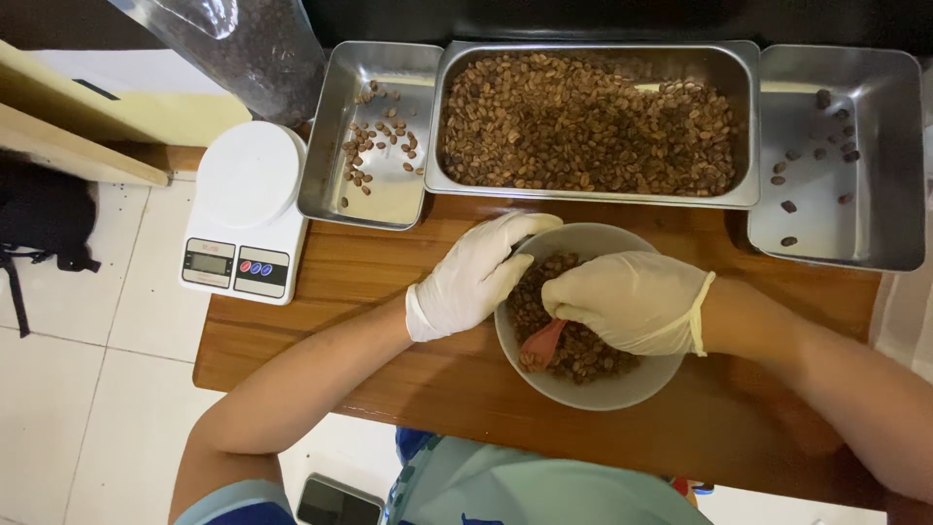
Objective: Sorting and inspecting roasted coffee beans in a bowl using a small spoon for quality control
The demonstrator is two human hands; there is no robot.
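Two gloved hands meet over the grey bowl (622, 389): left hand (476, 277) grips its rim, right hand (632, 301) clamps a pink scoop (541, 342) pointing down-left.

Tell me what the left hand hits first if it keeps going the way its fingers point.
Likely the bowl rim: the left hand points up-right, fingertips already at it. Beyond lies the big bean tray.

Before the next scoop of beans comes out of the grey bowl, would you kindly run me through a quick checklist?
1. Round grey bowl fully on the brown wooden table: ok.
2. Left hand in a white glove steadies the bowl rim: ok.
3. Right hand grips the small pink scoop: ok.
4. Scoop loaded with beans: cannot tell.
5. Right steel tray has free room: ok.
6. White kitchen scale platform bare: ok.
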